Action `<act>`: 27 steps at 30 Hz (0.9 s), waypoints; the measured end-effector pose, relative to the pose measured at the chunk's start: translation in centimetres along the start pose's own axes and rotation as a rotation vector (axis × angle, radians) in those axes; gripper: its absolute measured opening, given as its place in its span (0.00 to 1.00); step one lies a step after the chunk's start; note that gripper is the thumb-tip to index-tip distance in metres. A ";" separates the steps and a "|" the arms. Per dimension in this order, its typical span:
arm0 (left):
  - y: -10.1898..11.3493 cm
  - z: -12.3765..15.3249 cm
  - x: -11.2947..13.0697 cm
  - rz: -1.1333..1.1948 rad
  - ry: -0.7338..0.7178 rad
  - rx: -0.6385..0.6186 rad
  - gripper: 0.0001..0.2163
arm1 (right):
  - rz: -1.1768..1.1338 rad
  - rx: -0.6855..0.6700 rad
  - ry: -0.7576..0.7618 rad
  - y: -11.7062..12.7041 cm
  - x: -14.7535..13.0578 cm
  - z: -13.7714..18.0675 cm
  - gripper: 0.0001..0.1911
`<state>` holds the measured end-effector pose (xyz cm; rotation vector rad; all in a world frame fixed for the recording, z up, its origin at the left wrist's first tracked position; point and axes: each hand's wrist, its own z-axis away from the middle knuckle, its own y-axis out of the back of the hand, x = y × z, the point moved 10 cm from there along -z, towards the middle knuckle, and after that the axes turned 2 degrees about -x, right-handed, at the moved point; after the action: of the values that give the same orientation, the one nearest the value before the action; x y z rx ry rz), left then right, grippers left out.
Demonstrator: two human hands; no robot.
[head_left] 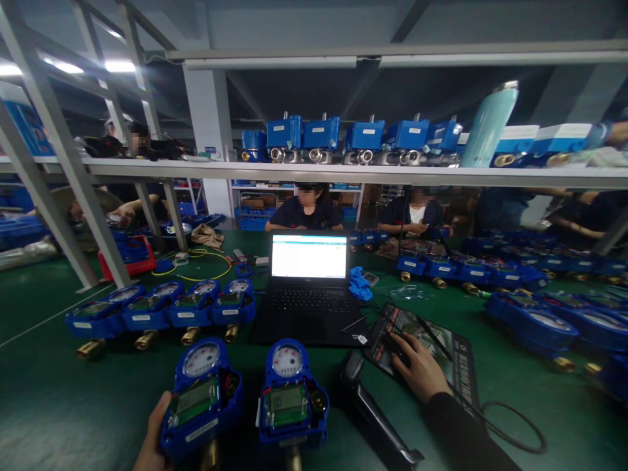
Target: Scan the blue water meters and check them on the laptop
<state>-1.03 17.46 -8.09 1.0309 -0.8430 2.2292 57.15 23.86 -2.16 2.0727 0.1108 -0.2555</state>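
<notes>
My left hand (153, 435) grips the left side of a blue water meter (201, 402) with a round dial, a grey display and a brass fitting at its near end. Much of that hand is hidden behind the meter or cut off by the frame's lower edge. Close to its right lies a second blue meter (290, 399) of the same build. My right hand (422, 367) is curved over a black computer mouse (396, 348) on a printed mouse pad (464, 366). Between the second meter and the pad lies a black handheld scanner (373, 418). Beyond the meters stands an open laptop (304, 301), its screen lit.
Several blue meters (189, 307) line up left of the laptop; more (534, 320) crowd the right. Blue gloves (360, 282), a yellow cable (216, 269) and a red bin (128, 258) lie farther back. Overhead, a shelf (314, 173) carries meters and a bottle (490, 124). Co-workers (309, 212) sit opposite.
</notes>
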 end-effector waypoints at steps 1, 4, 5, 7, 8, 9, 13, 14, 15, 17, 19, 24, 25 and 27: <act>-0.2 0.2 0.0 0.002 0.010 -0.015 0.28 | 0.000 -0.002 0.001 -0.1 0.0 0.0 0.24; -0.3 0.3 0.1 -0.008 0.001 -0.030 0.28 | 0.005 -0.002 0.009 -0.1 -0.1 -0.1 0.24; -0.2 0.3 0.2 -0.009 -0.007 -0.022 0.28 | 0.009 0.001 0.011 0.0 -0.1 -0.1 0.24; 0.1 0.0 0.1 -0.011 -0.019 -0.011 0.27 | 0.020 -0.001 0.013 0.0 -0.3 -0.1 0.24; 0.2 -0.3 0.1 -0.012 -0.032 -0.009 0.27 | 0.027 -0.008 0.013 0.0 -0.3 -0.2 0.24; 0.4 -0.5 0.1 -0.013 -0.046 -0.005 0.27 | 0.034 -0.016 0.010 0.0 -0.4 -0.2 0.24; 0.7 -1.1 0.2 -0.014 -0.084 -0.006 0.27 | 0.062 -0.040 0.000 -0.1 -0.5 -0.3 0.24; 0.8 -1.2 0.1 -0.012 -0.075 -0.004 0.27 | 0.065 -0.041 0.000 -0.1 -0.5 -0.3 0.24; 0.8 -1.2 0.0 -0.013 -0.062 -0.001 0.27 | 0.065 -0.041 0.001 0.0 -0.6 -0.3 0.25; 0.7 -1.0 -0.1 -0.019 -0.038 0.006 0.27 | 0.063 -0.040 0.006 0.0 -0.6 -0.3 0.25; 0.3 -0.9 -0.1 -0.027 -0.029 -0.021 0.29 | 0.061 -0.037 0.009 0.0 -0.6 -0.3 0.25; 0.7 -1.1 0.0 -0.021 -0.036 0.030 0.28 | 0.055 -0.024 0.014 0.1 -0.6 -0.3 0.25; 0.9 -1.2 0.0 -0.019 -0.039 0.043 0.28 | 0.051 -0.020 0.016 0.1 -0.6 -0.2 0.25; 0.8 -1.4 0.1 -0.014 -0.045 0.035 0.28 | 0.044 -0.009 0.014 0.1 -0.5 -0.2 0.25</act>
<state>-2.28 17.94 -9.00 1.1043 -0.8160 2.2241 56.74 24.00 -1.90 2.0656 0.0749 -0.2136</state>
